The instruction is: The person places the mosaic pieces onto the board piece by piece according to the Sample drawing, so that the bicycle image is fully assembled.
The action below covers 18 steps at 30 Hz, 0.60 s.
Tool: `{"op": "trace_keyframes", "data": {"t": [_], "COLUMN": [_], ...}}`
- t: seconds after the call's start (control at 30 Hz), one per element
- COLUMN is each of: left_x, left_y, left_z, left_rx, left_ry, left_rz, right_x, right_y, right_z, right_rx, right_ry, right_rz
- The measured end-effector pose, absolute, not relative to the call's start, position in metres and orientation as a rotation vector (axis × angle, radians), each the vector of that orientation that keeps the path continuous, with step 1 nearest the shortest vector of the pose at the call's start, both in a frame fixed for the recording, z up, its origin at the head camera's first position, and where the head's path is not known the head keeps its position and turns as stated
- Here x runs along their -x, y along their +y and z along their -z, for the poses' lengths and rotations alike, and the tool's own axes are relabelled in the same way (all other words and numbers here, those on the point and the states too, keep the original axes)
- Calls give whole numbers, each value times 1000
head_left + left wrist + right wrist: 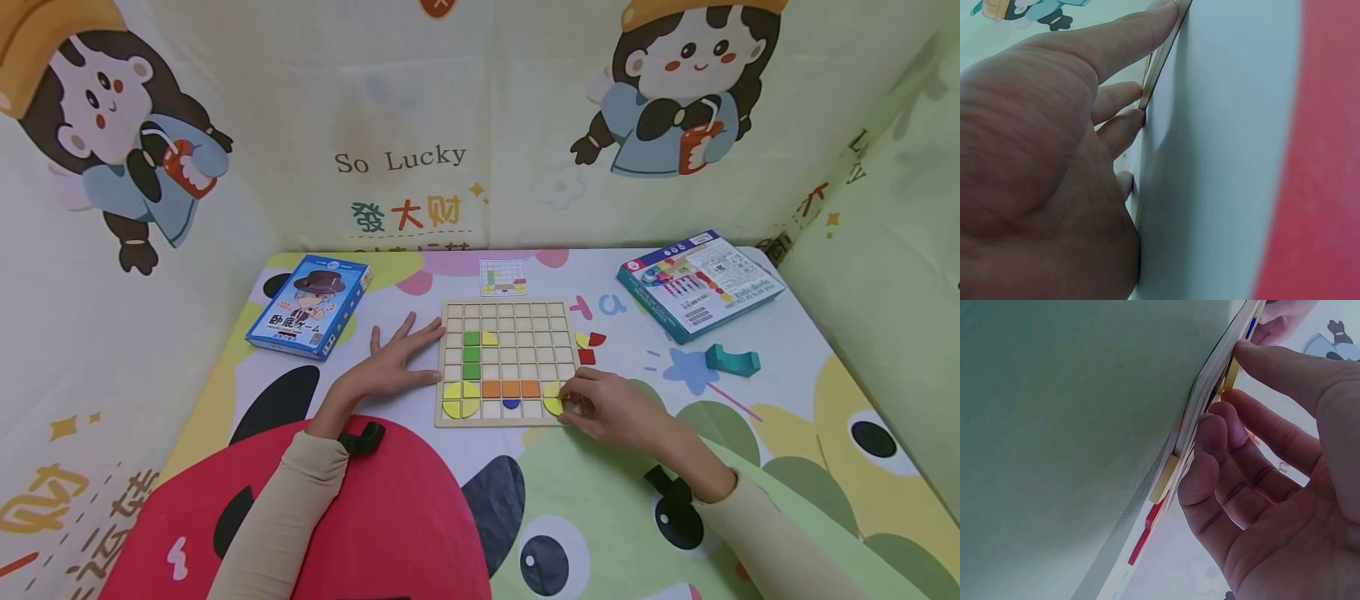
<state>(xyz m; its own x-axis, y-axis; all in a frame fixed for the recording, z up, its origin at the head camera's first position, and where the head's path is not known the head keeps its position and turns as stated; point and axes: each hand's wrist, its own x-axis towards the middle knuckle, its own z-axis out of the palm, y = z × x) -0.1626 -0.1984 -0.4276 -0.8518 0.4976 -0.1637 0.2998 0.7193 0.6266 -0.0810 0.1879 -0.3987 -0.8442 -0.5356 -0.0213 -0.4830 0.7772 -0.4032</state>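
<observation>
A wooden grid board (528, 350) lies on the table. My left hand (390, 362) is spread at its left edge, thumb and fingertips touching the frame; the left wrist view has the thumb (1129, 37) on the rim. My right hand (611, 404) is at the lower right corner, where thumb and index finger pinch a yellow quarter-round piece (1232, 374); the hand covers part of that corner. On the grid are green squares (471, 354), orange squares (511, 389), a blue half-round piece (512, 404) and a yellow circle of quarter pieces (461, 400) at lower left.
Right of the board lie loose red pieces (587, 357) and a yellow one (582, 340). A pattern card (503, 277) is behind the board. A blue box (309, 307) stands left, a teal-edged box (701, 283) right, with a teal curved block (733, 361) before it.
</observation>
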Motion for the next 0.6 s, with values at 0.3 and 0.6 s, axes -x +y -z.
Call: {"op": "trace_keyframes", "data": {"t": [0.3, 0.6], "left_x": [160, 161], "left_y": [-198, -197], "left_z": [426, 426], "left_rx": [-614, -614], "left_ry": [2601, 2600], "left_rz": [-882, -884], "right_x": [81, 82], "right_y": [188, 189], "right_z": [399, 399], "right_rx": [814, 799], "right_ry": [2828, 2818], "right_rz": [595, 595]}}
